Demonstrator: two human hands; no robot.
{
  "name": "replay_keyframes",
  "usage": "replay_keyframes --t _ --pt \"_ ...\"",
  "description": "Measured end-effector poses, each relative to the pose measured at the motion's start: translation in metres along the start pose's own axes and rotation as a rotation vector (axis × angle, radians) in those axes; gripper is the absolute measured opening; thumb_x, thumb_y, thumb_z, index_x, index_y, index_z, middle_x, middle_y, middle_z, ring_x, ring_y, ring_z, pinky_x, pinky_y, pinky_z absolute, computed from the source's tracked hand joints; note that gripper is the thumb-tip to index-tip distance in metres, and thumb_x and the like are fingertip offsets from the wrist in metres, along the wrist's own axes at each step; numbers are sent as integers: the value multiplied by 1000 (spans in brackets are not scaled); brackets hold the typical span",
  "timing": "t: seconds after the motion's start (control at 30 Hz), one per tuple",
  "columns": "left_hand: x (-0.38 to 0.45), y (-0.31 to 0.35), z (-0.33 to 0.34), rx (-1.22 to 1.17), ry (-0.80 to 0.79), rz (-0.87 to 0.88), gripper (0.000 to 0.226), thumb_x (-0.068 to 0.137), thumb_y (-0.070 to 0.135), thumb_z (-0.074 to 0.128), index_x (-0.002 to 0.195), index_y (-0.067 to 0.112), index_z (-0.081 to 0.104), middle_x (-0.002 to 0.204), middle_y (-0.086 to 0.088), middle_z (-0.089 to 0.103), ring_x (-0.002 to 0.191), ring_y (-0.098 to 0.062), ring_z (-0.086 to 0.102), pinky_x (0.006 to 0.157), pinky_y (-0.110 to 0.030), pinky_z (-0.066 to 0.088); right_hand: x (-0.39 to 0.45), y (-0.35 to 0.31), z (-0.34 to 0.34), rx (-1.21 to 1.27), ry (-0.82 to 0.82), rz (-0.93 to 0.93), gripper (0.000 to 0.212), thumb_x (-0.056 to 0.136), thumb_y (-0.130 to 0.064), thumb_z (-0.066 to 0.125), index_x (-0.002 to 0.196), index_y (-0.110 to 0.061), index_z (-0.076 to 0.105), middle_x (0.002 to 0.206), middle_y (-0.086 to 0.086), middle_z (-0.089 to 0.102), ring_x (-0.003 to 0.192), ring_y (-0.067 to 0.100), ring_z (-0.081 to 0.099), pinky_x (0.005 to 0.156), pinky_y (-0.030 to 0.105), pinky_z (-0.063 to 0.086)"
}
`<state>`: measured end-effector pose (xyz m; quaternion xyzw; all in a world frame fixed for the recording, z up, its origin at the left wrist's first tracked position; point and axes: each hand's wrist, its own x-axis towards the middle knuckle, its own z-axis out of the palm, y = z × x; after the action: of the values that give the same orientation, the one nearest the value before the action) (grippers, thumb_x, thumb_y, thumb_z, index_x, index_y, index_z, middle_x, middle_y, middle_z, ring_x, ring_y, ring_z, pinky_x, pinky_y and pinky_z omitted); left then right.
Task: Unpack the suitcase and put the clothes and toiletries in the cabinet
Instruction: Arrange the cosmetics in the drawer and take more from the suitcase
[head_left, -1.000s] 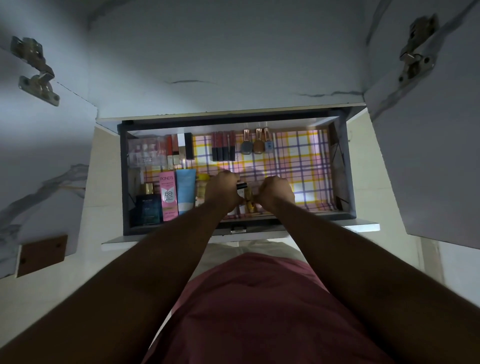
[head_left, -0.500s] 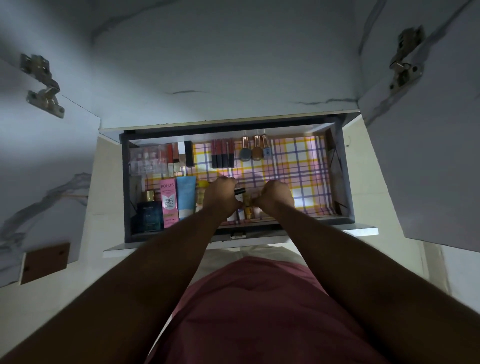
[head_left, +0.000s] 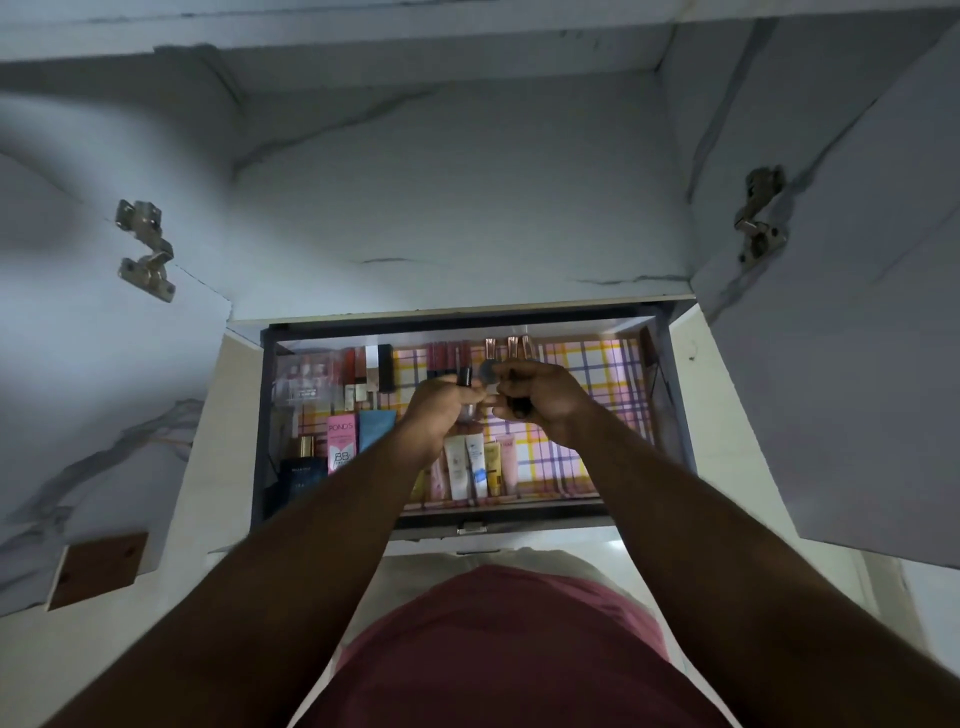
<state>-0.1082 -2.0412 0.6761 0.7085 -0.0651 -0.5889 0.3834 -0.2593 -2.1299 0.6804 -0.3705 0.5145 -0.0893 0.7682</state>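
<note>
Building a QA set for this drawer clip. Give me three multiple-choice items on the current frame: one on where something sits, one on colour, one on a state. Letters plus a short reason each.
1. Where in the drawer does the pink Pond's BB cream box stand?
A. near-left part, between the dark blue perfume bottle and a light blue tube
B. far-right corner
C. outside, on the cabinet shelf

2. What colours make up the drawer liner?
A. solid grey
B. pink, yellow and purple plaid
C. green stripes

3. What state are the cabinet doors in?
A. both closed
B. one closed
C. both swung open

Answers:
1 A, the box stands beside the perfume bottle, with the blue tube on its other side.
2 B, the plaid shows plainly on the bare right part.
3 C, the left hinge and right hinge are exposed on doors angled outward.
</note>
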Motion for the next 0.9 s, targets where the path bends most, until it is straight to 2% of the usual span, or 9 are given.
replay_keyframes --t 0.07,0.17,0.3,0.4,0.5,0.67,0.8,0.83,0.9 --pt "-2 3 2 -36 -2 6 15 94 9 70 108 9 73 101 -12 78 93 -31 76 76 -42 64 -2 0 2 -40 -34 -10 30 102 -1 59 128 -10 69 114 18 76 99 38 75 80 48 61" --pt "-2 5 2 -70 -12 -4 18 93 9 70 111 8 73 103 -13 79 96 -31 76 75 -40 64 -3 2 7 -121 -19 -14 21 98 -12 70 118 -19 68 99 12 79 78 31 76 55 33 51" --pt "-7 6 -9 -149 9 -49 22 95 2 61 116 5 68 111 -18 74 101 -34 74 77 -42 65 9 10 20 -110 86 -23 13 92 -14 78 95 -5 69 91 17 73 54 16 57 42 26 40" --pt "-11 5 -27 -167 8 -53 22 97 -1 56 115 2 67 114 -21 71 104 -35 72 85 -46 64 17 6 39 -111 71 12 3 94 1 70 95 -2 69 90 20 72 58 19 56 46 29 40" --pt "-11 2 -49 -212 51 -63 21 96 -1 61 117 -1 66 113 -24 72 102 -37 74 92 -54 60 24 -1 61 -128 57 50 17 88 11 70 104 5 70 89 22 71 60 19 58 49 30 45" --pt "-9 -1 -88 -235 207 -67 13 93 -3 66 105 0 67 98 -22 71 85 -32 74 83 -47 63 39 -1 91 -369 130 74 20 82 -11 88 96 -11 74 88 8 76 65 16 66 48 27 51" --pt "-4 -9 -115 -283 259 -69 9 92 2 70 101 3 70 100 -22 73 77 -29 74 70 -40 64 55 1 114 -540 228 66 28 89 -48 75 91 -20 75 96 -2 77 83 15 72 68 28 60" --pt "-5 -8 -118 -279 268 -62 5 92 4 71 98 5 69 98 -19 73 74 -26 72 66 -36 62 59 2 119 -597 221 52 29 92 -48 72 95 -19 76 98 -2 77 84 15 72 72 29 61" --pt "-4 -5 -122 -277 287 -46 7 94 14 73 95 9 67 93 -13 70 71 -21 66 66 -32 58 61 -2 139 -522 152 77 15 90 -30 79 96 -15 79 92 3 77 66 14 66 57 26 55"
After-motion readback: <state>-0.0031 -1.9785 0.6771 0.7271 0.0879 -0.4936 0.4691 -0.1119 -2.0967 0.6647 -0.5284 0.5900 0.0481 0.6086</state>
